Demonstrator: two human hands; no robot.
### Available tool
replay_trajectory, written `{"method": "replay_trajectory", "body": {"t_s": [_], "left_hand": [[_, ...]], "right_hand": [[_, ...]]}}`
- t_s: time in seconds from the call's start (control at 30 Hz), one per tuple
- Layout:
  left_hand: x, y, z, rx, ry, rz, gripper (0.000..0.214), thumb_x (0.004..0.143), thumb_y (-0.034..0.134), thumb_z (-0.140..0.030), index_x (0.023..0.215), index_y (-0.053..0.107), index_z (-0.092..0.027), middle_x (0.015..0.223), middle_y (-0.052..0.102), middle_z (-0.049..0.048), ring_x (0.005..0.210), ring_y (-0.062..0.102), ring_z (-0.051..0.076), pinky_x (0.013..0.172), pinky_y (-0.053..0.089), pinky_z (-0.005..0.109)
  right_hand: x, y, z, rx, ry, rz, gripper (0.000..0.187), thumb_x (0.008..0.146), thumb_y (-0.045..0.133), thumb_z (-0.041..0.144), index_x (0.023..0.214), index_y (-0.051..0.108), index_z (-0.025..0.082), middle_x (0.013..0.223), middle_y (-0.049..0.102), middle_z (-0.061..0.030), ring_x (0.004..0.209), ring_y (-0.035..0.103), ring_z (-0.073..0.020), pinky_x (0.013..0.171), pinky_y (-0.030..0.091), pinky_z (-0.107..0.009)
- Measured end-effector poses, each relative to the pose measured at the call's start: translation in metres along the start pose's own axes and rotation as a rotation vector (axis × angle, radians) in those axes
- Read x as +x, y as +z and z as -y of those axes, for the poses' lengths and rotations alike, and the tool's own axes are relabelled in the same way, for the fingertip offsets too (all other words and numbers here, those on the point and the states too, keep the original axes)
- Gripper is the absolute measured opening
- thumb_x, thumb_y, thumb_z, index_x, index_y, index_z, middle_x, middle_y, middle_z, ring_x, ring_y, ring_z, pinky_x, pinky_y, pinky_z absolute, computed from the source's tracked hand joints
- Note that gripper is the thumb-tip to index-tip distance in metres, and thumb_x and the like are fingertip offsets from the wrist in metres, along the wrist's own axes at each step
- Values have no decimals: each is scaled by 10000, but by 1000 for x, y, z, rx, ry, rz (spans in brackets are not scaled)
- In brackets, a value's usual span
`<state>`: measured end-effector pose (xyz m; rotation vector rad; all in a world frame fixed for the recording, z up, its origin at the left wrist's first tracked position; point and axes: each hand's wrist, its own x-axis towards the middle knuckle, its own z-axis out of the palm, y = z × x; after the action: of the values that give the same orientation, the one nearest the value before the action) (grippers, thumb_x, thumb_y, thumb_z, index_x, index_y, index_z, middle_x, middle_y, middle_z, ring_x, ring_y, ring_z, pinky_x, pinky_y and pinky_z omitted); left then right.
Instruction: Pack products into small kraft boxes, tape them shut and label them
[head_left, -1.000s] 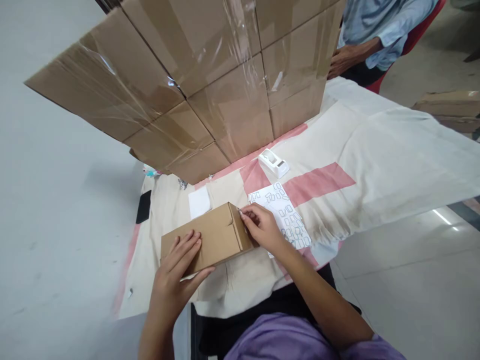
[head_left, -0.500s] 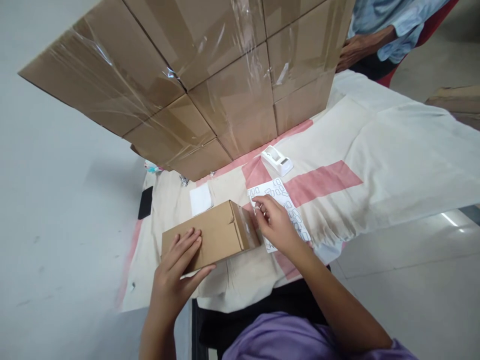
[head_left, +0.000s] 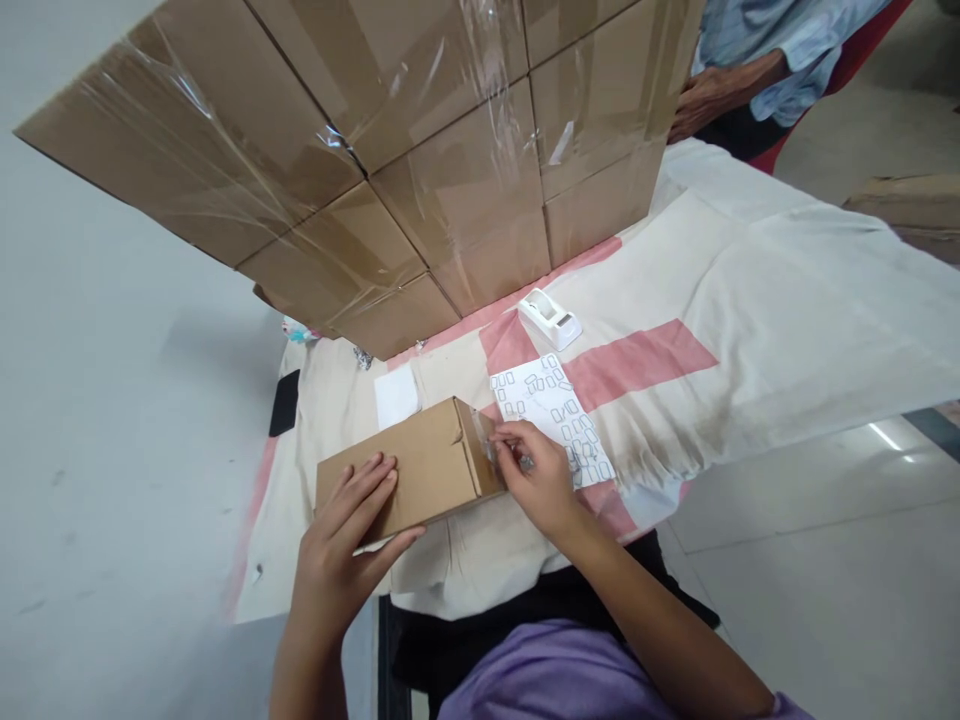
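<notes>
A small closed cardboard box [head_left: 420,462] lies on the cloth-covered table [head_left: 750,300] in front of me. My left hand [head_left: 341,540] rests flat on its top, fingers spread, holding it down. My right hand [head_left: 536,475] is at the box's right end, its fingers pinched together against that end on a small clear piece, probably tape. Right behind this hand lies a white sticker sheet [head_left: 551,410] printed with small outlines.
A white tape dispenser [head_left: 550,318] sits behind the sheet. A tall stack of taped cardboard cartons [head_left: 420,150] fills the back. A white paper [head_left: 396,393] lies by the box, a dark flat object [head_left: 285,402] at the left edge. Another person's hand [head_left: 701,100] rests far right.
My right hand went from the box's top right corner to the sticker sheet, then came back to the box's right end with fingers pinched. The left hand stayed put.
</notes>
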<state>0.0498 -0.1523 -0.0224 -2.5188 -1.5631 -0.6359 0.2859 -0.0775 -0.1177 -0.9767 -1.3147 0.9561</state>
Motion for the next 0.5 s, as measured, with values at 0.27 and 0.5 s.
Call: {"method": "replay_trajectory", "body": {"t_s": [0.27,0.5], "left_hand": [[-1,1,0,-17,-28,9,735,831,811,-249,1496,499,-218,1439,623,145,1346,593,328,1197,431,605],[-2,4,4,-18,-17,-7,703,844,799,-280,1483,513,-214,1406,650,137,1329,608,326,1193,440,593]], "right_hand": [[-2,0,4,36,94,33,124,904,581,148,974,645,228,886,750,-32,801,724,-173,700,568,-280],[5,-1,5,-74,20,78,136,888,530,112,917,597,227,853,665,-28,751,639,-165,661,517,-280]]}}
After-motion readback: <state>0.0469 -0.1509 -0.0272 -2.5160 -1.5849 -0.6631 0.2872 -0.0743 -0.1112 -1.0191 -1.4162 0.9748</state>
